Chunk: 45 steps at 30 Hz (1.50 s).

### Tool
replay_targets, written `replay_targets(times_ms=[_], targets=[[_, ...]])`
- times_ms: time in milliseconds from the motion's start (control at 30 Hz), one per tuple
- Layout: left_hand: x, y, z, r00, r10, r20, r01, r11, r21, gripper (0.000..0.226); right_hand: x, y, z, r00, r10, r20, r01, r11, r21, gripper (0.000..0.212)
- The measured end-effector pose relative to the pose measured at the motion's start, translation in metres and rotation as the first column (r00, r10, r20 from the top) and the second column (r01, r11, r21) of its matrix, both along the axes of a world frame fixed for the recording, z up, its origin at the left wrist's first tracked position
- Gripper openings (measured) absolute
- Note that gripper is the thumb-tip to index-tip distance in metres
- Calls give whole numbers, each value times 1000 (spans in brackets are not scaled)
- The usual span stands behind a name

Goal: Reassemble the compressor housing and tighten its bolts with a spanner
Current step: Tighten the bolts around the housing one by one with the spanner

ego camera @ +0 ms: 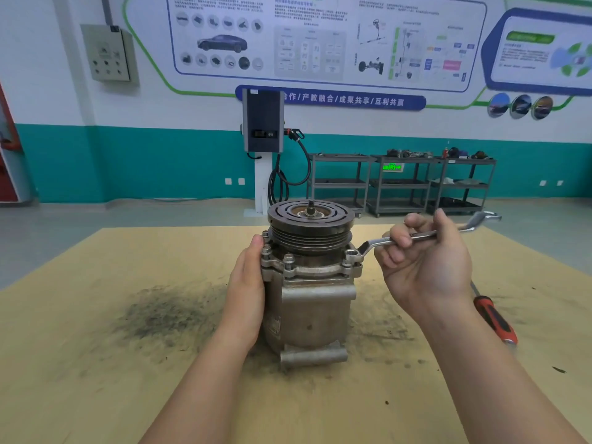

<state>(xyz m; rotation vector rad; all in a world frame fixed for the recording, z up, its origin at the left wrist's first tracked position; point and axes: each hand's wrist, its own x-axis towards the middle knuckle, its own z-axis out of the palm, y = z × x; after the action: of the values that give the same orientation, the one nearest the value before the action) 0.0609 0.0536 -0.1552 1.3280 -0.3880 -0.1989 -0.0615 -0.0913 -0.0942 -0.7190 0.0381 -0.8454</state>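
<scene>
One head-worn, wide-angle view looks forward and slightly down over the bench [96,315] from the person's own side. Both forearms reach in from the bottom edge, and the compressor [310,283] stands close, at centre frame (straight lines bow near the edges). Beyond the bench's far edge the view takes in the floor and the postered wall [320,43].
</scene>
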Motion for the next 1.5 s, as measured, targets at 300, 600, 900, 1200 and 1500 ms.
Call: replay_targets(times_ms=[300,600,900,1200,1500], targets=[[-1,0,0,999,25,20,-25,999,23,87,4,-9,3,997,72,-30,-70,997,42,42],[1,0,1,999,26,18,-26,1000,16,95,10,-4,1,996,93,-16,-92,996,6,46],[-4,1,0,998,0,57,-2,1000,19,53,13,1,-21,998,64,-5,-63,990,125,38],[8,26,16,890,-310,335,197,923,331,138,-1,11,-13,977,-209,39,212,959,-187,47],[11,22,17,915,-291,279,182,915,359,147,18,1,-10,988,-157,4,157,987,-36,33]])
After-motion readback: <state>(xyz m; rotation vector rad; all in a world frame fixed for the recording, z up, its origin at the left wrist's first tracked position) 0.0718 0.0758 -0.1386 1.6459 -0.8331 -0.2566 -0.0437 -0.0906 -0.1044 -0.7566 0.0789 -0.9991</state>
